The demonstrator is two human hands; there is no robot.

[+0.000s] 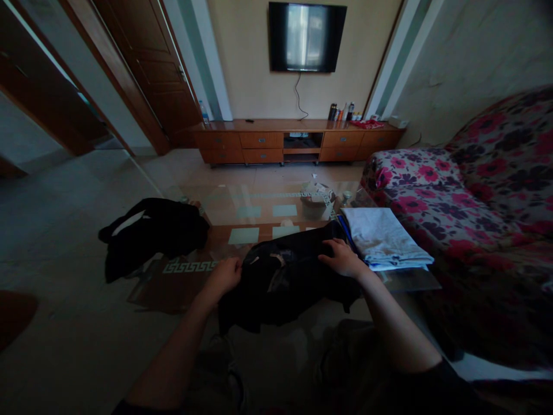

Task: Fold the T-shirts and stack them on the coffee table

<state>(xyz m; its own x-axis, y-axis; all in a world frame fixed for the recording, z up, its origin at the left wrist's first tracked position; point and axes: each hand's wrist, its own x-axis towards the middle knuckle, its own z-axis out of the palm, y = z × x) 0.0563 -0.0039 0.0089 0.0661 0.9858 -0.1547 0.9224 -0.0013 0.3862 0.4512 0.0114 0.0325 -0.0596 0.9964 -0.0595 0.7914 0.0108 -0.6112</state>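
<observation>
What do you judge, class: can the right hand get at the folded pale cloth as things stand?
Probably yes: the right hand is on the dark garment, just beside the folded pale cloth, whose top appears uncovered.

A home living room, shown by the floral sofa (488, 167), wall-mounted television (307, 37) and low wooden cabinet (261, 140).

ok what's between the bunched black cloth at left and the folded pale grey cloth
In the head view, a second black cloth lies between them on the patterned glass table, the left hand and right hand touching it.
</observation>
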